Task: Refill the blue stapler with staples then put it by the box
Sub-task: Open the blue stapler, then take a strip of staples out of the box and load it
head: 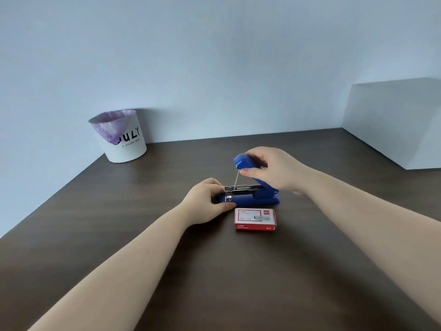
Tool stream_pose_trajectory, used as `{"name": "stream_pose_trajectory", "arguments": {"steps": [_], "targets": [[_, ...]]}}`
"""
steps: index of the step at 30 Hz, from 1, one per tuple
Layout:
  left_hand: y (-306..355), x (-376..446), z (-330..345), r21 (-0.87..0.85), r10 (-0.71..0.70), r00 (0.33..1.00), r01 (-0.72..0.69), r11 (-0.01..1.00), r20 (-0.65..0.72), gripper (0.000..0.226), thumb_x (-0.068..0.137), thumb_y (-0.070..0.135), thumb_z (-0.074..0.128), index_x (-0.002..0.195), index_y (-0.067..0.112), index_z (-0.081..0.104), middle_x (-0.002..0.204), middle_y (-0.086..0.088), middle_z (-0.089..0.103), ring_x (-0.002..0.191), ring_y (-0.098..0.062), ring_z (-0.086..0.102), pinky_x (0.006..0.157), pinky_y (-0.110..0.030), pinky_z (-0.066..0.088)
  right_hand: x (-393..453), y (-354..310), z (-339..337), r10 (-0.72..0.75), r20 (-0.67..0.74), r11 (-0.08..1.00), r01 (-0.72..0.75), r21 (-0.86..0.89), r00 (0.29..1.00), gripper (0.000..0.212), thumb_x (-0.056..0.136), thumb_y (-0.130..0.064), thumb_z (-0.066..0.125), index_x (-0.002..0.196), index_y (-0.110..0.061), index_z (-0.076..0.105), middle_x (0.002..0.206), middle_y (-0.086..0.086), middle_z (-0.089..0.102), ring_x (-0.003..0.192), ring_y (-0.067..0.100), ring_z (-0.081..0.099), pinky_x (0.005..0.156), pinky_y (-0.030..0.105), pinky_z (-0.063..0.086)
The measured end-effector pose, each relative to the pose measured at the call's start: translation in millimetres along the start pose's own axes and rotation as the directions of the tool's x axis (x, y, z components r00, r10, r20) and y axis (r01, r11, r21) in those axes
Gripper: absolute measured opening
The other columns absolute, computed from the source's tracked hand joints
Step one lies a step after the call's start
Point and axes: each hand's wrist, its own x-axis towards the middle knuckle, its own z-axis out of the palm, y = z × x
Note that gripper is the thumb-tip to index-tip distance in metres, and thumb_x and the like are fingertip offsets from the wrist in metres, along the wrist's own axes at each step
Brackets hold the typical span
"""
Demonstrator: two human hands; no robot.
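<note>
The blue stapler (256, 199) sits on the dark wooden table (119, 235), its top cover swung up and tilted. The metal staple channel lies exposed, with a thin spring rod running up to the cover. My right hand (274, 169) grips the raised blue cover from the right. My left hand (206, 203) holds the front end of the stapler's base and channel. A small red and white staple box (255, 219) lies closed on the table just in front of the stapler, touching neither hand.
A white bin (121, 137) with a purple liner stands at the back left by the wall. A pale block-shaped ledge (393, 123) juts over the table at the back right. The table's left edge runs diagonally toward me.
</note>
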Motion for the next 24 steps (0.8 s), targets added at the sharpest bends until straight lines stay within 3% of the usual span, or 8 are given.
{"name": "stream_pose_trajectory", "arguments": {"steps": [3,7,9,11,14,18,20,24], "targets": [[0,-2,-1,0.017,0.002,1.000,-0.003,1.000,0.007,0.023,0.078,0.034,0.070,0.091,0.016,0.069,0.094,0.003,0.053,0.068,-0.006,0.047,0.064,-0.015,0.035,-3,0,-10,0.038,-0.002,0.998,-0.038,0.053,0.999,0.030,0.083,-0.028,0.068,0.109,-0.015,0.062,0.107,0.004,0.068,0.101,0.023,0.063,0.092,0.040,0.051],[-1,-2,0,0.005,0.026,1.000,-0.026,1.000,-0.018,0.018,0.078,0.032,0.071,0.090,0.019,0.069,0.091,0.005,0.052,0.066,-0.002,0.048,0.064,-0.011,0.034,-6,3,-28,0.060,0.017,0.989,-0.062,0.131,0.998,0.026,0.082,-0.021,0.070,0.106,-0.015,0.064,0.109,0.005,0.070,0.105,0.021,0.064,0.098,0.039,0.050],[-2,-2,0,0.001,0.034,0.999,-0.034,0.999,-0.011,0.010,0.077,0.033,0.071,0.080,0.024,0.066,0.089,0.006,0.051,0.067,-0.002,0.048,0.064,-0.013,0.035,-8,6,-38,0.070,0.034,0.986,-0.074,0.151,0.997,0.024,0.082,-0.016,0.070,0.105,-0.014,0.064,0.107,0.006,0.070,0.103,0.021,0.065,0.094,0.035,0.052],[-2,-1,-1,0.008,0.047,0.999,-0.047,0.999,-0.014,0.016,0.077,0.033,0.071,0.071,0.032,0.056,0.086,0.008,0.050,0.069,-0.005,0.048,0.064,-0.016,0.035,-10,12,-52,0.086,0.055,0.978,-0.095,0.185,0.995,0.025,0.082,-0.010,0.068,0.106,-0.009,0.062,0.103,0.008,0.070,0.095,0.018,0.068,0.086,0.030,0.057],[-4,-2,1,0.039,0.058,0.998,-0.056,0.998,-0.039,0.016,0.077,0.036,0.070,0.074,0.025,0.059,0.089,0.006,0.052,0.078,-0.014,0.052,0.069,-0.019,0.037,-20,33,-70,0.121,0.065,0.956,-0.134,0.262,0.991,0.023,0.083,0.001,0.065,0.104,0.001,0.058,0.093,0.007,0.067,0.079,0.008,0.071,0.071,0.021,0.060],[-6,-2,2,0.051,0.065,0.997,-0.063,0.997,-0.050,0.020,0.077,0.037,0.071,0.073,0.025,0.055,0.092,0.005,0.054,0.082,-0.015,0.054,0.071,-0.018,0.037,-38,66,-79,0.157,0.042,0.976,-0.161,0.148,0.987,0.015,0.080,0.002,0.068,0.093,-0.004,0.062,0.089,0.008,0.068,0.076,0.012,0.067,0.069,0.016,0.055],[-9,0,0,0.051,0.068,0.997,-0.066,0.997,-0.046,0.020,0.076,0.036,0.071,0.075,0.021,0.060,0.093,0.003,0.056,0.083,-0.014,0.054,0.070,-0.014,0.037,-45,79,-75,0.182,0.046,0.981,-0.185,0.064,0.982,0.017,0.076,-0.002,0.072,0.088,-0.012,0.065,0.088,0.007,0.071,0.079,0.017,0.064,0.076,0.021,0.050],[-11,1,-2,0.040,0.057,0.998,-0.055,0.998,-0.031,0.022,0.075,0.035,0.073,0.082,0.016,0.063,0.095,0.002,0.058,0.085,-0.013,0.053,0.071,-0.006,0.034,-55,95,-61,0.256,0.058,0.960,-0.261,0.105,0.965,0.020,0.074,-0.005,0.076,0.089,-0.014,0.067,0.097,0.007,0.075,0.085,0.015,0.067,0.091,0.032,0.048]]}}
